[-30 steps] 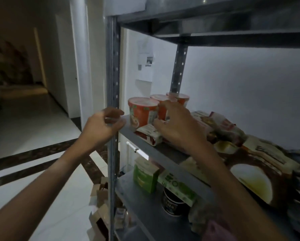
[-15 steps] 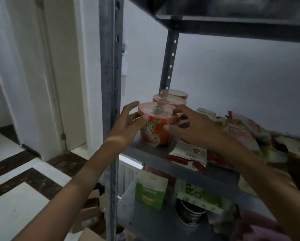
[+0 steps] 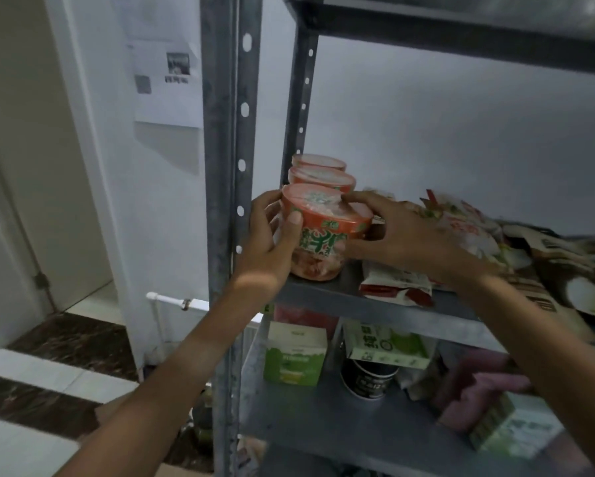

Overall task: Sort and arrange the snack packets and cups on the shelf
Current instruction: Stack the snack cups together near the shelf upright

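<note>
An orange noodle cup [image 3: 323,235] stands at the front left corner of the grey metal shelf [image 3: 323,294]. My left hand [image 3: 272,246] wraps its left side, thumb across the front. My right hand [image 3: 402,235] presses its right side and lid, so both hands grip the cup. Two more orange cups [image 3: 320,177] line up behind it toward the wall. A small red and white packet [image 3: 396,287] lies just right of the cup, under my right wrist. More snack packets [image 3: 468,228] are piled further right, some partly hidden by my right arm.
The shelf's front left post [image 3: 224,166] rises right beside my left hand. The lower shelf holds a green carton [image 3: 294,352], a green and white box [image 3: 389,344], a black cup [image 3: 368,378] and a pink bag [image 3: 482,390]. Cardboard boxes lie on the floor below.
My left hand left the shelf post and closed on the front cup; my right hand moved from the packet onto the cup's other side. The view shifted closer and to the right.
</note>
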